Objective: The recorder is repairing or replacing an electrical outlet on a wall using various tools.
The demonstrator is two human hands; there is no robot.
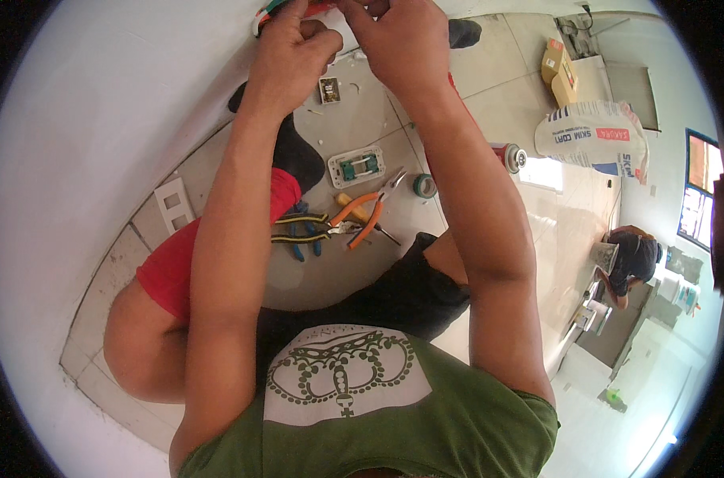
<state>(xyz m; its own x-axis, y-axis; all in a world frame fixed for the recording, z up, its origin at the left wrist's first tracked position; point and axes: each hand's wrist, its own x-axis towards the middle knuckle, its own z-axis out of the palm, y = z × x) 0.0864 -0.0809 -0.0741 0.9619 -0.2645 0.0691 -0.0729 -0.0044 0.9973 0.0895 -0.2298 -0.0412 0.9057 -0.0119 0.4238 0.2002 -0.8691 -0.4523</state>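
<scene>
Apparently left hand, right hand pinch thin red, green wires, partly cropped.

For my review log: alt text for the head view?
A person's left hand and right hand handle what look like red and green wires beside a white wall. Nearer, orange-handled pliers and a white fitting lie on a tiled floor; another person bends at right.

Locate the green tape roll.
Head view, right of centre: the green tape roll lies on the tiled floor, between the orange-handled pliers and the person's right forearm.
</scene>
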